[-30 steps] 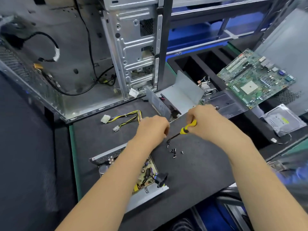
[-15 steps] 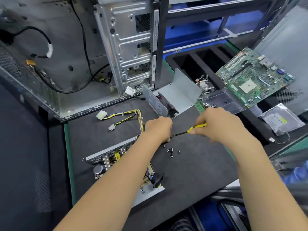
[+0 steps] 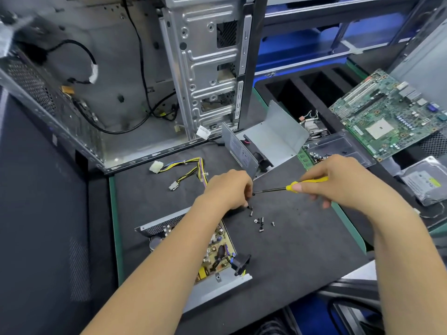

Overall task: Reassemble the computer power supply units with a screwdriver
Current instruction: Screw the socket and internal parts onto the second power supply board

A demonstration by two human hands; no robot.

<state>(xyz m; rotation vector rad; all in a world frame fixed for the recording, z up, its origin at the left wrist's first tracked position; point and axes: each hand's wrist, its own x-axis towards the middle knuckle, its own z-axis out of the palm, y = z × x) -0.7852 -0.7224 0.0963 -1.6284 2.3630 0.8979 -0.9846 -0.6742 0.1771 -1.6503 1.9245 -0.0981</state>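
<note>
While the right hand [image 3: 338, 183] grips a yellow-handled screwdriver [image 3: 292, 186], the left hand [image 3: 229, 188] pinches its tip; small black screws [image 3: 260, 220] lie at six o'clock on the bench [image 3: 302, 250].

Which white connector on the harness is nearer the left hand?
The smaller white connector, on the yellow-black branch; the larger one lies farther from the left hand, toward the case.

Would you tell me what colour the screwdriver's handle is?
Yellow; the screwdriver handle shows best in the head view.
</note>
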